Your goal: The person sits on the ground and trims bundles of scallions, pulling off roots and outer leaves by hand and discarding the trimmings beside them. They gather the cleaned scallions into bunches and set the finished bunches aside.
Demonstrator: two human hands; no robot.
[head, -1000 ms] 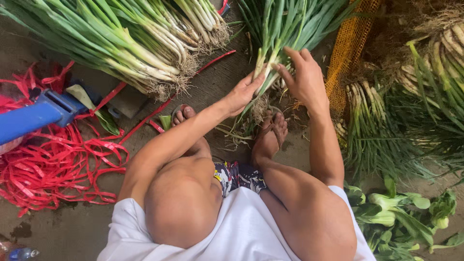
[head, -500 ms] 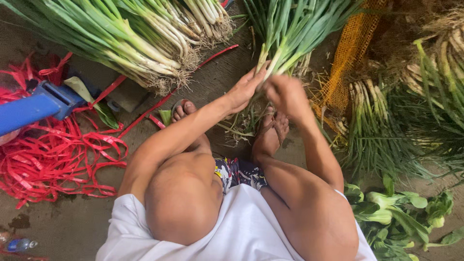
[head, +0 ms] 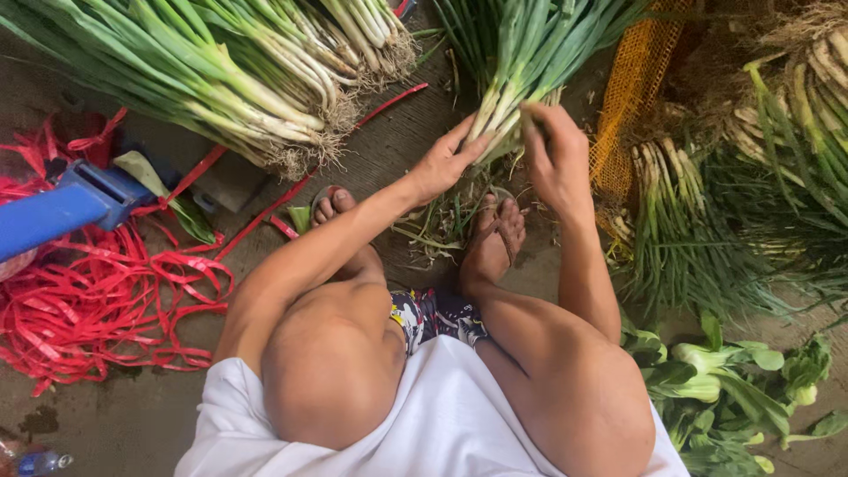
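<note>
In the head view, your left hand point(head: 439, 165) lies open against the bunch of spring onions point(head: 512, 88) standing before your feet, and your right hand point(head: 555, 155) pinches its white stems. Support the bunch firmly and peel downward. The roots are hidden behind your hands.

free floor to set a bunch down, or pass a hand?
Bare floor lies below the red straps, beside the left knee. A narrow strip runs between the big scallion pile and the left hand. Crowded: right side, with scallions, orange net and leafy greens.
</note>
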